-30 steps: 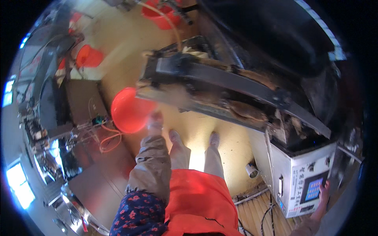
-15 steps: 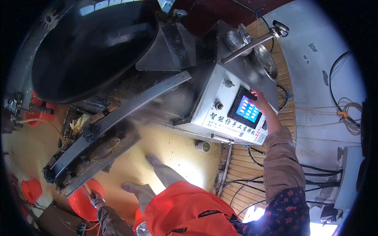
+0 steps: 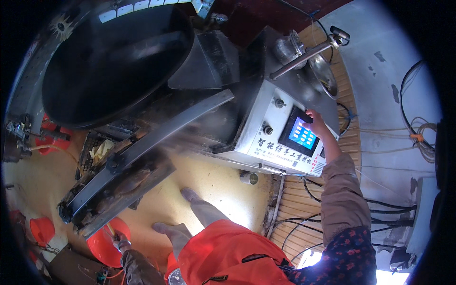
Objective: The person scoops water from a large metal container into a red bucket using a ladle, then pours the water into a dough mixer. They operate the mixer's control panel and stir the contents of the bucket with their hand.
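Head — right hand (image 3: pixel 319 125) half-curled at touchscreen (image 3: pixel 302 135)

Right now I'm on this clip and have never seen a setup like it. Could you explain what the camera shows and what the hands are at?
There is no robot here: a person works with two bare hands. The picture looks down from a wide camera worn on the head, so straight edges bend near the rim. The red apron is the wearer's own.

The machine is a metal box with knobs and a lit screen, beside a big round black plate. A metal pot and a bowl sit on the box.

The right hand is at the screen's upper right edge. The left hand is by a red bucket, near a thin stick; its grip is too small to make out.
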